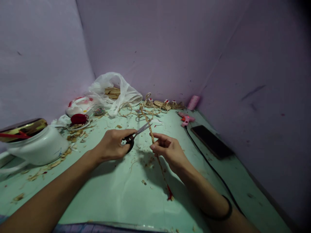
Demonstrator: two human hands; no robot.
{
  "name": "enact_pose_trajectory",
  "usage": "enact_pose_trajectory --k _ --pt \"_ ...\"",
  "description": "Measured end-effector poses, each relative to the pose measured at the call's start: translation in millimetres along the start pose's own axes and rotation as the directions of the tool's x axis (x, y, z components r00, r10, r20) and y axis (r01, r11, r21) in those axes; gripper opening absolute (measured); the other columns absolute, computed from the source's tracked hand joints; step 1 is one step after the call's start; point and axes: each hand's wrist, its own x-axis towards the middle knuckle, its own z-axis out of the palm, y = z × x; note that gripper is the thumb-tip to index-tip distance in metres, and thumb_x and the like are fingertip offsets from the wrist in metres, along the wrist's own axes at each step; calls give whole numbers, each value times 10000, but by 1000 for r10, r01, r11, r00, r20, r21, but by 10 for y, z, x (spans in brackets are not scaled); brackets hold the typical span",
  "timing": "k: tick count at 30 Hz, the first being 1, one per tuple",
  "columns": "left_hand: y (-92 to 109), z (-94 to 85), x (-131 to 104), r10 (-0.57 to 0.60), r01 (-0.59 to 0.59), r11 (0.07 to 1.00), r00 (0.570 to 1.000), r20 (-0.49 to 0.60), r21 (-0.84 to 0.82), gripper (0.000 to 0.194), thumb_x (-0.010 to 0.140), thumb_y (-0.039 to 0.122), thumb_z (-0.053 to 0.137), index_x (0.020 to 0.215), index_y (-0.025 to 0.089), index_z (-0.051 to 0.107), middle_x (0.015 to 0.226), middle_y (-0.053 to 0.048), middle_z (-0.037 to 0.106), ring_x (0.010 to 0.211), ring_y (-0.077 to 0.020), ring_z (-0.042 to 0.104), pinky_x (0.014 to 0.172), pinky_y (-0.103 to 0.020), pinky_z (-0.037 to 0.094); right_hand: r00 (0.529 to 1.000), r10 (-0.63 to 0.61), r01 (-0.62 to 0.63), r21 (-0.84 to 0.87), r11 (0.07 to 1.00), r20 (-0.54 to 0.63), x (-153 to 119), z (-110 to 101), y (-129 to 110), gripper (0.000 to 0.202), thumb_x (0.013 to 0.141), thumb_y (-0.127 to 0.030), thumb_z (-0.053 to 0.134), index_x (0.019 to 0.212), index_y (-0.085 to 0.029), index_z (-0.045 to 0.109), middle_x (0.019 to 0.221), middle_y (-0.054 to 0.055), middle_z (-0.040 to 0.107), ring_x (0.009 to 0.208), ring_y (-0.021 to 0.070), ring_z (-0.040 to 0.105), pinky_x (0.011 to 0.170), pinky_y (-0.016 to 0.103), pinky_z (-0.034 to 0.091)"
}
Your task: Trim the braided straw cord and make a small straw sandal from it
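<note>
The left hand [118, 144] has its fingers through the black handles of one pair of metal-bladed scissors [143, 129], gripping them. The right hand [167, 149] pinches one straw-coloured plaited fibre braid [151, 131] between thumb and fingers. The braid runs away from the right hand past the scissor blades, and towards the person to a single red-bound end [169, 193]; whether the blades touch it, I cannot tell. One thin black band [229, 208] circles the right wrist.

Right of the right hand lie one black rectangular phone [212, 141] and, beyond it, one pink glue gun [187, 119] with one black cord [209, 161]. Farther off stands one pink cylindrical roll [193, 102].

Beyond both hands, three small red-and-white ornaments [166, 101] show among straw-coloured cords. Beyond the left hand sit one white translucent plastic bag [127, 97] around straw-coloured strips [112, 93], one dark red yarn ball [79, 118] and one white-and-red case [79, 106], its coloured marks too small to read. Left of that hand is one rounded white pot [39, 145].
</note>
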Motion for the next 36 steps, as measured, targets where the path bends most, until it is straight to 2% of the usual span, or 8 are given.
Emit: enact_pose_trajectory --k 5,12,19,22,26,30,33,36 --pt "17 11 43 -199 186 963 979 -49 -194 410 589 167 564 992 216 624 826 -21 666 729 -169 583 662 -238 431 999 -28 27 -85 996 -16 2 -2 26 510 536 -180 683 1038 -111 624 522 -50 542 469 82 433 487 244 347" --pt "121 121 127 -535 406 538 842 73 -739 441 554 257 674 959 129 556 573 -18 612 484 -138 548 479 -228 412 993 -114 107 -328 939 -2 -42 34 40 467 594 -162 617 1057 -105 634 542 -39 542 478 80 419 493 234 354" --pt "140 121 7 -170 153 975 981 -93 -163 371 628 187 554 997 172 579 761 -30 624 663 -155 560 624 -262 422 987 -158 148 -422 894 13 -51 33 57 451 631 -178 573 1075 -126 629 572 -27 562 469 81 416 493 236 372" --pt "133 96 -27 -35 46 992 996 -87 121 442 609 177 538 1049 194 582 811 -29 634 720 -185 569 679 -298 408 976 -217 194 -462 865 4 -51 24 64 426 639 -168 556 1055 -132 643 591 -15 569 493 88 430 517 240 383" --pt "115 84 25 -239 224 966 964 -120 -125 378 620 208 568 995 184 609 737 -23 637 662 -173 574 622 -280 418 962 -275 239 -496 835 1 -40 17 66 415 639 -164 540 1038 -143 653 622 -7 572 506 90 439 520 239 386" --pt "93 103 119 -574 416 506 816 65 -756 387 609 252 645 971 145 557 666 -24 633 510 -115 550 462 -200 389 978 -206 202 -443 873 41 -40 46 97 399 623 -176 552 1001 -109 661 594 -7 563 502 91 442 489 227 375" --pt "88 184 165 -617 421 132 743 258 -897 346 609 209 649 925 133 533 670 -39 629 475 -93 542 378 -150 322 985 -128 163 -396 903 114 -72 90 160 349 611 -178 567 934 -104 675 566 -15 546 483 83 429 464 216 355" --pt "108 284 193 -606 402 -3 728 322 -915 313 594 148 639 886 127 529 611 -18 589 447 -81 526 353 -137 301 978 -84 153 -376 914 193 -119 133 201 266 607 -160 576 849 -128 682 550 -28 531 475 71 409 470 210 344"
